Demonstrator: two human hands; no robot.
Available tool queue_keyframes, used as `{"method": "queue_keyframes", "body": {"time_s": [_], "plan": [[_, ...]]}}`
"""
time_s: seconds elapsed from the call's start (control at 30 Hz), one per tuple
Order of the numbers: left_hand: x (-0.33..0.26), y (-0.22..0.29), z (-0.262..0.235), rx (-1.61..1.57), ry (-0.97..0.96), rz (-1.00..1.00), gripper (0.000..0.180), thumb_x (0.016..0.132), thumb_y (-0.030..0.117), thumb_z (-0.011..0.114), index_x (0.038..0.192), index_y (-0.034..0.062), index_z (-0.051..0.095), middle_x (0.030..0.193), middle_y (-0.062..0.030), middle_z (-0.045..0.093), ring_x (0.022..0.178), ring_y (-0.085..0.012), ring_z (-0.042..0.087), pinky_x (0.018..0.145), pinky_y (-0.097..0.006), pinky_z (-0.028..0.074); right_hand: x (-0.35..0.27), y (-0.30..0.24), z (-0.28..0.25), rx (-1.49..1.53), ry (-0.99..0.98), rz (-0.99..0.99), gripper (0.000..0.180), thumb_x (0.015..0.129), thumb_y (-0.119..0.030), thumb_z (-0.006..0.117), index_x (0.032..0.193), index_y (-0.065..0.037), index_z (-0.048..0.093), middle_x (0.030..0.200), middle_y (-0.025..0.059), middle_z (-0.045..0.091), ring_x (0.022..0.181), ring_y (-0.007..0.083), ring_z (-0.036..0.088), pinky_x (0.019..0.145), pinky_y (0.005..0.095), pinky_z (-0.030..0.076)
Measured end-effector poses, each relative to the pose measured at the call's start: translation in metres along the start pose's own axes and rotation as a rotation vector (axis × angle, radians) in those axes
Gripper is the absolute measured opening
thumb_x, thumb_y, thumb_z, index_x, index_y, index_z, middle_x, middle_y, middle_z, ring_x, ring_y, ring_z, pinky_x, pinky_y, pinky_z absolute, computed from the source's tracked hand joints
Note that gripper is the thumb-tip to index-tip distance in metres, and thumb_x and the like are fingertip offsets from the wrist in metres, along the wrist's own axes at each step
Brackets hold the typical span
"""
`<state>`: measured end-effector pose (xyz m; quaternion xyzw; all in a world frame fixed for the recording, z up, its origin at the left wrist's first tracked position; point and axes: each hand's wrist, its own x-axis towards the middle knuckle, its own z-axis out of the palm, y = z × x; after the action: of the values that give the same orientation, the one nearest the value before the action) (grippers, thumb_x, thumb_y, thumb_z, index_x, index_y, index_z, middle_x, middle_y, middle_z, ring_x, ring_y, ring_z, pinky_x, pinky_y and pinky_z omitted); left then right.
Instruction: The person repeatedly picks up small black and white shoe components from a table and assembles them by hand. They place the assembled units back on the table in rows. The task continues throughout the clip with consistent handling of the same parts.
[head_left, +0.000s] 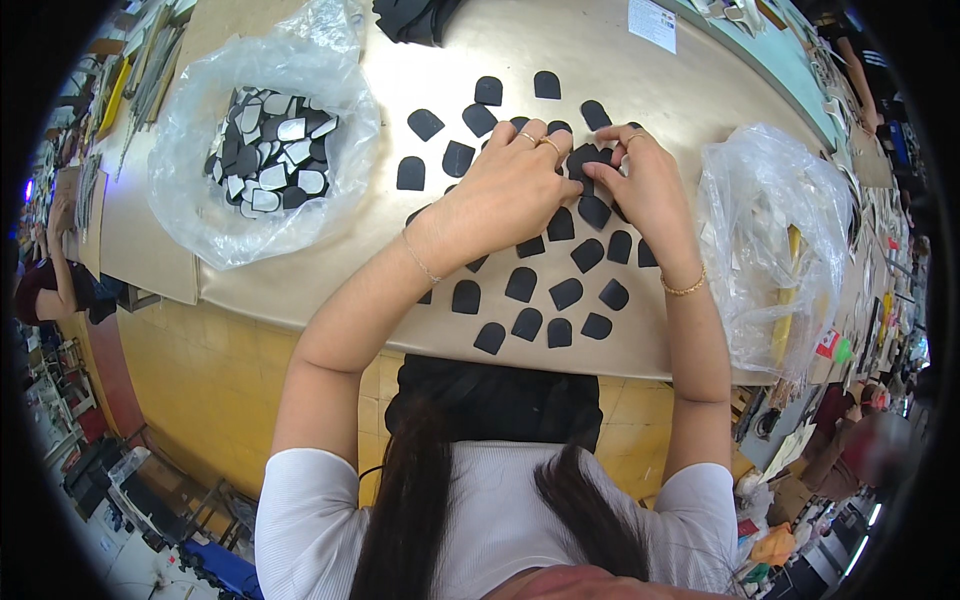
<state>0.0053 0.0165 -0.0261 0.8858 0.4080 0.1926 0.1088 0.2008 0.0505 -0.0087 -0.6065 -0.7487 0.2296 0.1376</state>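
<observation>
Many small black pieces, flat with one rounded end and one straight end, lie spread over the table's middle; one rests near the front edge (490,338). My left hand (520,185) reaches in over them, fingers curled, its thumb and fingertips against a black piece (582,160). Just to the right, my right hand (642,180) is closed in a pinch at a black piece by the left fingertips. Whether the two hands grip one piece or two stacked ones is hard to make out. Other pieces are partly hidden beneath both hands.
On the left, an open clear plastic bag (345,150) holds a heap of similar pieces, some showing pale shiny faces. A crumpled clear bag (740,230) lies right. Black material (418,18) and a printed paper (653,24) are at the far side. A co-worker's arm (60,245) shows far left.
</observation>
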Motion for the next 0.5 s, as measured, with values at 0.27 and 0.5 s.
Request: {"method": "queue_keyframes", "body": {"time_s": [0.27,0.5], "plan": [[-0.001,0.0,0.001,-0.019,-0.027,-0.016,0.024,0.085,0.016,0.072,0.106,0.0187,0.081,0.096,-0.0048,0.054,0.096,-0.0244,0.052,0.086,-0.037,0.04,0.005,0.009,-0.012,0.285,-0.063,-0.02,0.024,0.082,-0.015,0.081,0.098,0.0,0.071,0.087,0.0036,0.07,0.082,0.0133,0.064,0.078,0.0275,0.051],[0.008,-0.002,-0.008,-0.174,0.017,-0.058,0.021,0.086,0.018,0.073,0.105,0.0131,0.08,0.098,-0.0064,0.056,0.099,-0.0247,0.053,0.088,-0.038,0.041,-0.013,0.004,-0.029,0.459,0.162,0.097,0.027,0.084,-0.024,0.081,0.097,-0.001,0.074,0.084,0.0021,0.072,0.072,0.0098,0.062,0.065,0.0258,0.048]]}}
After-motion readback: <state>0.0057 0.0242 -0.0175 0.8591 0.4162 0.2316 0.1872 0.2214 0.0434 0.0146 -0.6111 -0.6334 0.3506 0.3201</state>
